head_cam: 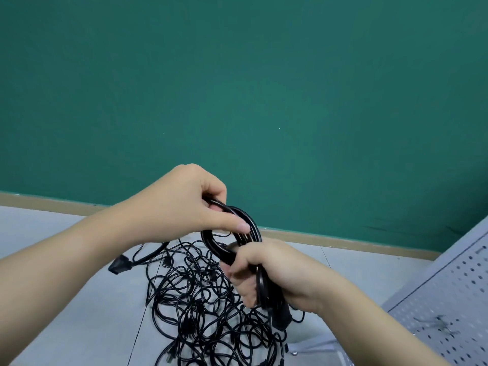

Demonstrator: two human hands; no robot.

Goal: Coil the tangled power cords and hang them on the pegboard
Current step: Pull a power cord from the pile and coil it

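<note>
A black power cord coil (247, 223) is held up between both hands above the floor. My left hand (184, 202) grips the top of the loops, thumb stretched along them. My right hand (266, 270) clutches the lower part of the bundle, and a black plug (282, 317) hangs just below that fist. Underneath lies a tangled heap of black cords (208, 307) on the grey floor, with a connector (120, 264) sticking out at its left. The grey pegboard (449, 299) leans at the right edge.
A green wall (237, 88) with a tan baseboard (343, 243) runs across the back. Grey floor (66, 326) spreads to the left of the heap. A small metal piece (294, 353) lies near the pegboard's foot.
</note>
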